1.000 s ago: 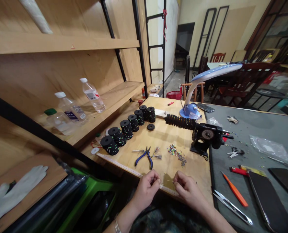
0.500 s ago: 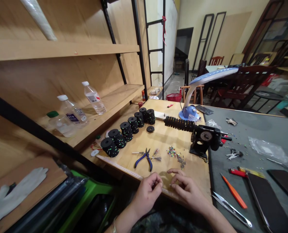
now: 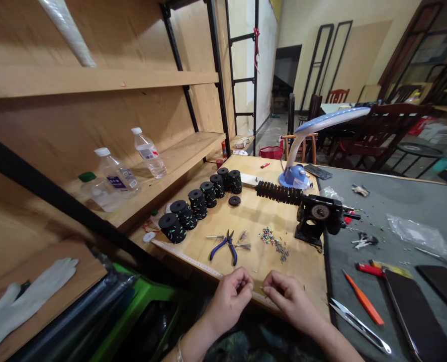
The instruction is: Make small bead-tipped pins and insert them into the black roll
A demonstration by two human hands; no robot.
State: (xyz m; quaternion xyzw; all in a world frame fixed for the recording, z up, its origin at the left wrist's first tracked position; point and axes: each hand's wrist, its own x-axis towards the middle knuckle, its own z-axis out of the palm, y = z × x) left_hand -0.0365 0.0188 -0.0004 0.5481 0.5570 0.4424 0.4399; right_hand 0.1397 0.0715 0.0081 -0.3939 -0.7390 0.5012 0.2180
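Observation:
At the front edge of the wooden table, my left hand (image 3: 234, 291) is closed in a pinch; whatever sits between the fingertips is too small to make out. Facing it across a small gap, my right hand (image 3: 288, 290) is also pinched, with a tiny thing at its fingertips that I cannot name. Just beyond my hands lie a heap of small coloured beads (image 3: 267, 235) and a pile of small grey pieces (image 3: 282, 250). Blue-handled pliers (image 3: 225, 247) rest with jaws apart, beside fine bundled strands (image 3: 243, 246).
Several black spools (image 3: 172, 228) stand in a row at left. A black winding device (image 3: 317, 213) carries a stack of dark discs (image 3: 278, 193) near a blue lamp (image 3: 294, 177). On the grey mat (image 3: 359, 198) lie thread snips (image 3: 359, 324) and an orange tool (image 3: 363, 297). Shelves hold bottles (image 3: 150, 153).
My right hand's fingers, spread somewhat half a second ago, have drawn together into a pinch. My left hand keeps its pinch. The view has shifted slightly.

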